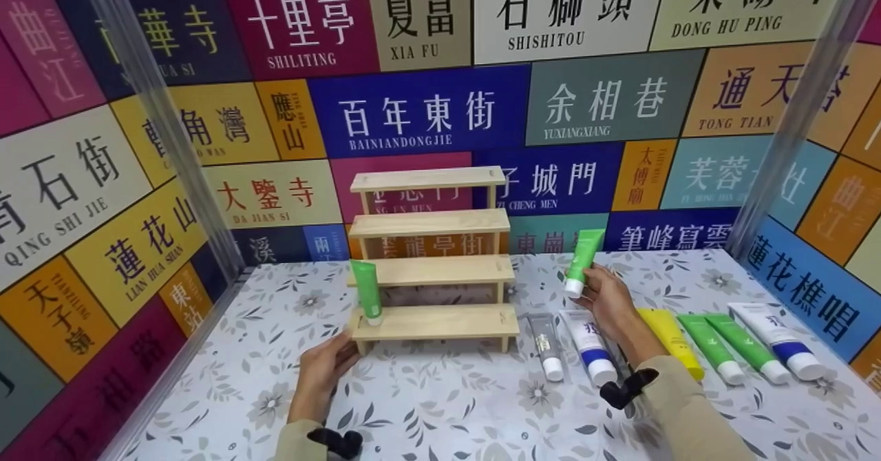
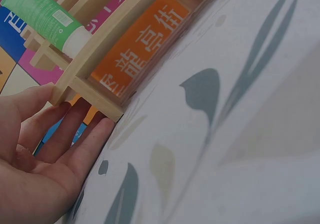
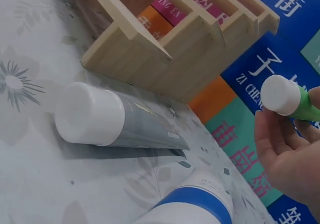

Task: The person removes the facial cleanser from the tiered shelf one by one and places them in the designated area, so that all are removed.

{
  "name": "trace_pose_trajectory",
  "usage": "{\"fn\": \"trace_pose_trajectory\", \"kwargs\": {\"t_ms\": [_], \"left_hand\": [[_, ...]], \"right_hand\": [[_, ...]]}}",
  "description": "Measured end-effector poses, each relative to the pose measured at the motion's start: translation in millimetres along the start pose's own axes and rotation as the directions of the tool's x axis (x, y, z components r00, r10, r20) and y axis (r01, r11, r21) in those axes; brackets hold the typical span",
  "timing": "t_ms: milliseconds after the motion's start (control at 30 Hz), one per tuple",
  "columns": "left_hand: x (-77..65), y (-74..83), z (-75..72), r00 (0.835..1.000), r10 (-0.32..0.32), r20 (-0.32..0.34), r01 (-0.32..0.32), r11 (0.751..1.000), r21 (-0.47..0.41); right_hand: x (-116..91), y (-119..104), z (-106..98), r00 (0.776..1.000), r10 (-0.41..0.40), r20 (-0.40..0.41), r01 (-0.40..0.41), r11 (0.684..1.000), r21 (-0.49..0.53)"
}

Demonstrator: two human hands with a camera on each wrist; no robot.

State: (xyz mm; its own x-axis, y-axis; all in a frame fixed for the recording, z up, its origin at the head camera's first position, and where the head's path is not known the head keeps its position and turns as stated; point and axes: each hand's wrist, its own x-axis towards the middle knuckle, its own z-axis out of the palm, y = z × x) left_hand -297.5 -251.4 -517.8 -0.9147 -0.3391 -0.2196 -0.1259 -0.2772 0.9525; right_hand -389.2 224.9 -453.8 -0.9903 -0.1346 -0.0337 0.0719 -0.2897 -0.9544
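Observation:
A stepped wooden display rack (image 1: pixel 440 320) stands on the table against the back wall. My left hand (image 1: pixel 323 371) holds the left end of its lowest step, thumb at the board's end and fingers by the leg (image 2: pixel 95 96). On that step, at the left, a green squeeze tube (image 1: pixel 368 296) stands upright on its white cap. To the right of the rack, my right hand (image 1: pixel 612 306) pinches another green squeeze tube (image 1: pixel 586 254) above the table, cap down and slightly tilted. Its white cap (image 3: pixel 280 94) shows beyond the fingers in the right wrist view.
Right of the rack lie a grey tube (image 1: pixel 545 347) and a white-and-blue tube (image 1: pixel 588 344). Farther right are a yellow tube (image 1: pixel 671 340), two green tubes (image 1: pixel 712 347) and another white-and-blue tube (image 1: pixel 774 340). Clear posts (image 1: pixel 791 110) rise at the back corners.

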Motion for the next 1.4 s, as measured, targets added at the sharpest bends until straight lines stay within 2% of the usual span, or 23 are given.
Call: {"fn": "trace_pose_trajectory", "kwargs": {"t_ms": [200, 600, 833, 1067, 1133, 1267, 1400], "left_hand": [[3.2, -0.9, 1.1, 1.000, -0.013, 0.001, 0.013, 1.000, 0.008], [2.4, 1.4, 2.9, 1.000, -0.026, 0.005, 0.025, 0.999, 0.034], [1.9, 2.1, -0.8, 1.000, -0.006, 0.013, 0.006, 1.000, 0.011], [3.1, 1.8, -0.4, 0.999, -0.039, -0.019, 0.040, 0.998, 0.040], [3.7, 0.9, -0.8, 0.999, -0.031, -0.019, 0.032, 0.999, 0.035], [3.8, -0.8, -2.2, 1.000, 0.004, -0.001, -0.004, 1.000, 0.006], [4.0, -2.6, -1.9, 1.000, 0.023, 0.020, -0.022, 0.999, -0.027]], "right_hand": [[9.1, 7.6, -4.5, 0.997, 0.070, -0.037, -0.067, 0.994, 0.081], [23.3, 17.5, -8.6, 0.988, 0.148, -0.052, -0.144, 0.988, 0.062], [31.3, 20.3, -6.3, 0.986, 0.155, -0.060, -0.157, 0.987, -0.033], [41.6, 23.3, -2.8, 0.984, 0.164, -0.071, -0.171, 0.979, -0.109], [44.8, 24.2, -0.4, 0.984, 0.161, -0.078, -0.170, 0.976, -0.133], [49.8, 23.7, 5.7, 0.985, 0.157, -0.075, -0.170, 0.959, -0.228], [54.8, 22.5, 9.5, 0.979, 0.180, -0.090, -0.200, 0.926, -0.320]]}}
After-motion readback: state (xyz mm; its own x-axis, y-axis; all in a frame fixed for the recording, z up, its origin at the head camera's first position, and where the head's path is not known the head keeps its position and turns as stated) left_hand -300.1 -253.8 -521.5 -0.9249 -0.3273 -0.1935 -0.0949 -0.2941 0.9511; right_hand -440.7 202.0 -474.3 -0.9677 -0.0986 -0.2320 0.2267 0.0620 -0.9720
